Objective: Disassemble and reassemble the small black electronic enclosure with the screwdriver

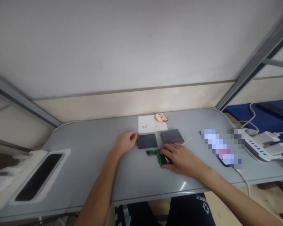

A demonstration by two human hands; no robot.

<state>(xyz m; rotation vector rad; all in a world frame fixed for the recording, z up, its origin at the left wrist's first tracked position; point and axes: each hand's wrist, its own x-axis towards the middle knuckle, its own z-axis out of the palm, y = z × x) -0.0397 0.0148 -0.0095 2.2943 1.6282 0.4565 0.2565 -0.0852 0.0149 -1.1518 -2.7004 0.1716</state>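
Observation:
My right hand [176,158] is wrapped over a green circuit board [153,153] near the front middle of the desk. A black part with a bit of yellow shows on the board under my fingers. My left hand [126,142] is closed, fingers curled, at the left edge of a flat dark grey case piece [147,141]; whether it holds anything is hidden. A second dark grey case piece [171,136] lies just beyond my right fingers. Beside it is a thin pale stick [187,140].
Behind the case pieces lies white paper [151,125] with several tiny dark bits and an orange animal-faced trinket [159,117]. At the right are a blurred-out phone [220,149] and a power strip [261,149]; at the left, a black phone-like slab [39,177].

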